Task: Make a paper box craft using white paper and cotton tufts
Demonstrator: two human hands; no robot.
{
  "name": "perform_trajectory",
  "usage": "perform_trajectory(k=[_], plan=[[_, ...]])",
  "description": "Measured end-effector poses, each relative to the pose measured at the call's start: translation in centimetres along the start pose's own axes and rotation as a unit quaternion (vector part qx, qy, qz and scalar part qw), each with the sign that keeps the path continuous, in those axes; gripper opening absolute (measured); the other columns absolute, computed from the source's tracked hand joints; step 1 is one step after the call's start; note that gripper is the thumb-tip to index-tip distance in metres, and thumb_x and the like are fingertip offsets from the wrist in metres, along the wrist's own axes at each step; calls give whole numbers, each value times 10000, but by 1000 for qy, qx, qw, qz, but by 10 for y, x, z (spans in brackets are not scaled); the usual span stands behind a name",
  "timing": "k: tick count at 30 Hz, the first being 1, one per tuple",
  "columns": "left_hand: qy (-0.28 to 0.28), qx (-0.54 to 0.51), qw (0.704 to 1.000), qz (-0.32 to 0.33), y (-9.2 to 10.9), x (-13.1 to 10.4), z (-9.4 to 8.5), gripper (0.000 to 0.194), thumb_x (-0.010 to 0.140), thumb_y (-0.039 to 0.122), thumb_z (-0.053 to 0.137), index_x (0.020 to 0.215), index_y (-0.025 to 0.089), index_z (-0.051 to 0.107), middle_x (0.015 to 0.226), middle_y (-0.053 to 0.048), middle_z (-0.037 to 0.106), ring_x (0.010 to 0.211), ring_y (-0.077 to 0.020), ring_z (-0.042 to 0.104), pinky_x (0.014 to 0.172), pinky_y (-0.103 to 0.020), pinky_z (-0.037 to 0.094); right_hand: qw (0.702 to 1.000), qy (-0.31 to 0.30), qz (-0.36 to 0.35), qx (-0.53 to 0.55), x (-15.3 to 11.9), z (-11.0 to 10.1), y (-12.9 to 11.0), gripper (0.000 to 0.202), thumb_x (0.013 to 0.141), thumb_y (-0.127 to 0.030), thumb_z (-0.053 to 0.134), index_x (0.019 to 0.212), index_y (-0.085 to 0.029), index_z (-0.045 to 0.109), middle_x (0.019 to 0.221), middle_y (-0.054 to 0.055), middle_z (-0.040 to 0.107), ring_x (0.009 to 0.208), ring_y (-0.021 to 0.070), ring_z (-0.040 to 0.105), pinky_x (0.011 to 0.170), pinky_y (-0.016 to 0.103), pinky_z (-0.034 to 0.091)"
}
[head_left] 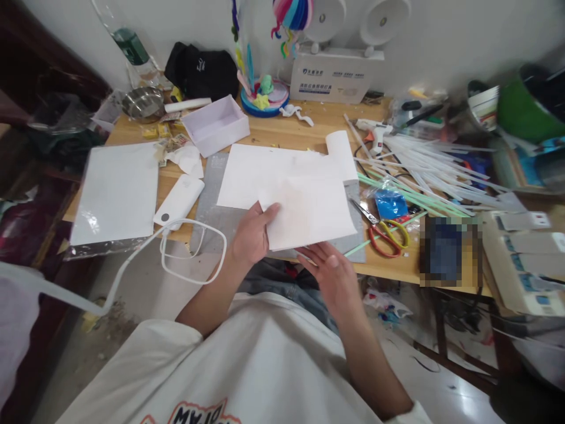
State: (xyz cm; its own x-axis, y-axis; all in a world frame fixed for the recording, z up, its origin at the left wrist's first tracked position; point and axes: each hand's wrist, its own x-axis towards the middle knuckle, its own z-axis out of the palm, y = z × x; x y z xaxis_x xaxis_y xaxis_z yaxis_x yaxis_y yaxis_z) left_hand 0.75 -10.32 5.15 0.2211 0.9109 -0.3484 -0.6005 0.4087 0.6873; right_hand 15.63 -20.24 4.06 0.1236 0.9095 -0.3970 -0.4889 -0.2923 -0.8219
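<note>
My left hand (pixel 252 235) pinches the left edge of a white paper sheet (pixel 315 209), thumb on top. The sheet is tilted a little above the table, and its lower edge looks layered. My right hand (pixel 333 277) is at the sheet's bottom edge, fingers stretched out with the tips at or just under it; it grips nothing that I can see. Behind lies another white sheet (pixel 245 174), partly covered, and a curled piece of white paper (pixel 342 154) at its right. Beneath them is a grey cutting mat (pixel 207 215).
Right of the mat lie scissors (pixel 383 231), a blue packet (pixel 391 204), a glue gun (pixel 377 134) and many white glue sticks (pixel 435 168). To the left are a white power bank (pixel 180 200) with a cable and a stack of white paper (pixel 115 194). A white box (pixel 216 126) stands behind.
</note>
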Motion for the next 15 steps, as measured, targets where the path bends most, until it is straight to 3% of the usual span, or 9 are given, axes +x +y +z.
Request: perform_trajectory(k=[2, 5, 7, 10, 15], plan=[[-10, -8, 1000, -15, -9, -2, 4, 469, 756, 259, 786, 1209, 214, 669, 1195, -82, 769, 1323, -326, 620, 1140, -455, 519, 996, 24, -56, 61, 6, 21, 7, 479, 681, -576, 809, 1040, -267, 733, 1202, 75, 772, 1137, 254, 720, 1027, 440, 577], [-18, -23, 999, -41, -23, -4, 2, 472, 754, 248, 784, 1211, 207, 673, 1193, -86, 772, 1293, -324, 643, 1127, -451, 526, 981, 137, -122, 69, 22, 36, 8, 454, 744, -412, 801, 1165, -277, 700, 1224, 55, 764, 1177, 230, 703, 1106, 454, 529], [-11, -41, 998, -44, -30, -5, 0, 443, 760, 231, 777, 1192, 191, 688, 1171, -90, 779, 1268, -319, 661, 1120, -445, 527, 968, 197, -142, 55, 32, 37, 11, 485, 735, -334, 816, 1199, -263, 692, 1252, 55, 752, 1176, 221, 703, 1127, 445, 513], [23, -74, 996, -31, -37, -4, 1, 359, 768, 226, 775, 1115, 151, 722, 1121, -106, 790, 1234, -314, 682, 1111, -425, 525, 951, 250, -179, 6, 40, 32, 23, 465, 762, -348, 799, 1198, -221, 701, 1288, 77, 735, 1209, 224, 687, 1154, 450, 484], [33, -65, 997, -21, -36, 7, -1, 291, 831, 337, 783, 1043, 139, 760, 1107, -109, 791, 1153, -284, 721, 1061, -370, 531, 947, 257, -191, 8, 39, 25, 31, 489, 740, -312, 813, 1201, -194, 701, 1251, 74, 752, 1247, 222, 667, 1158, 433, 470]])
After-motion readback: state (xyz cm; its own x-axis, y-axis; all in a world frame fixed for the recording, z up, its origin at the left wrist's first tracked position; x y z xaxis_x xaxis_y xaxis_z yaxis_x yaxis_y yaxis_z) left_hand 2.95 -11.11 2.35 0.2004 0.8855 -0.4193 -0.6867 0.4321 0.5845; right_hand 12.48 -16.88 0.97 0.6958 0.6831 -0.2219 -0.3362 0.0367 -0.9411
